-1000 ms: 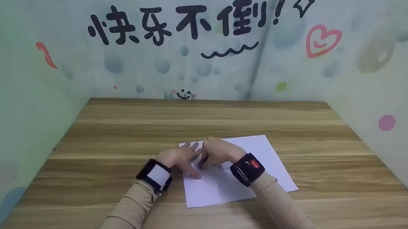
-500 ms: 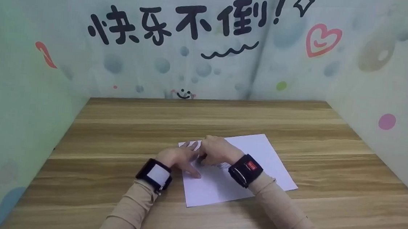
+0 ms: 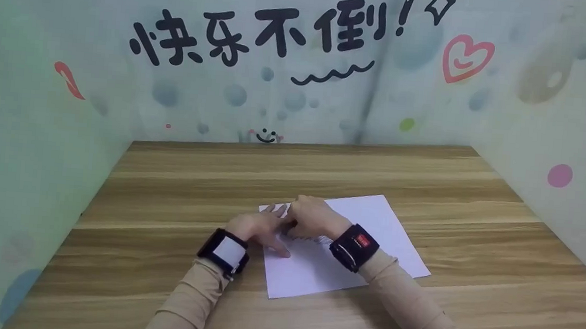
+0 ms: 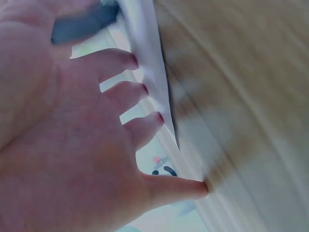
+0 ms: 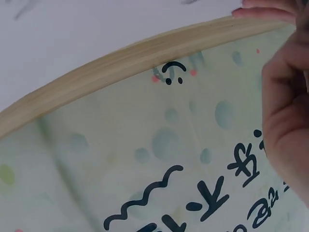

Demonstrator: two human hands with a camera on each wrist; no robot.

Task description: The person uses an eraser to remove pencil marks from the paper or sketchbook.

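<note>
A sheet of white paper (image 3: 355,232) lies slanted on the wooden table. My left hand (image 3: 262,228) presses its left part with spread fingers. In the left wrist view most fingertips (image 4: 128,60) meet the paper, while the little finger reaches past its edge onto the wood. My right hand (image 3: 315,217), close beside the left, grips a short dark stick (image 4: 86,23) whose end is at the paper; its exact kind is unclear. Grey scribbled strokes (image 3: 321,239) show under the right hand. The right wrist view catches the curled right hand (image 5: 287,104) at its edge.
The wood-grain table (image 3: 176,186) extends around the paper on all sides. A printed backdrop (image 3: 214,95) with black characters and bubbles stands at the back, with side panels (image 3: 562,128) left and right. Black bands (image 3: 355,247) wrap both wrists.
My right hand has made small back-and-forth shifts on the paper, and its fingers sit slightly farther away than a second ago. More grey strokes show. The left hand stays in place.
</note>
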